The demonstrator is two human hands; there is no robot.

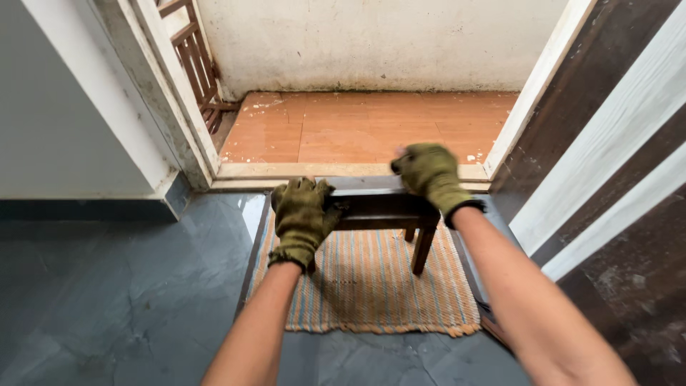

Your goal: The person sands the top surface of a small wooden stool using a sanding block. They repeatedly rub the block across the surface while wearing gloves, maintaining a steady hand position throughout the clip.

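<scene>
The small dark wooden stool [382, 207] stands directly under both gloved hands, on the striped mat [371, 286] just short of the door threshold [343, 170]; its long axis runs crosswise between them; the left hand [304, 214] is curled closed over the near-left edge; the right hand [429, 175] is clenched on the far-right edge, slightly farther from the person's body.

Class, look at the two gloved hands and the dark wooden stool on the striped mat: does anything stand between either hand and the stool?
Nothing visible does. The left hand grips the near left edge of the dark wooden stool, and the right hand rests on its far right corner. Only the green gloves lie between skin and wood. The stool stands on the striped mat.
</scene>
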